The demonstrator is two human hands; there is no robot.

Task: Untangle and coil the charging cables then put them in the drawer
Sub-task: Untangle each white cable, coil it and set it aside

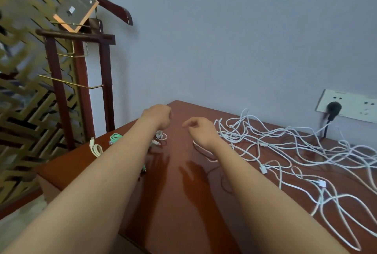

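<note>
A large tangle of white charging cables (pixel 285 147) sprawls over the right half of the reddish wooden table (pixel 173 202). A coiled cream cable (pixel 96 148), a coiled green cable (pixel 115 137) and a small white coiled cable (pixel 160 136) lie at the table's left end. My left hand (pixel 158 115) hovers above the small white coil with its fingers curled under, nothing visible in it. My right hand (pixel 201 130) hangs over the table just left of the tangle, fingers loosely curled and holding nothing. No drawer shows in this view.
A wall socket panel (pixel 350 108) with a black plug (pixel 333 110) sits at the right on the grey wall. A dark wooden valet stand (pixel 79 65) stands left of the table, with a gold lattice screen (pixel 22 90) behind it.
</note>
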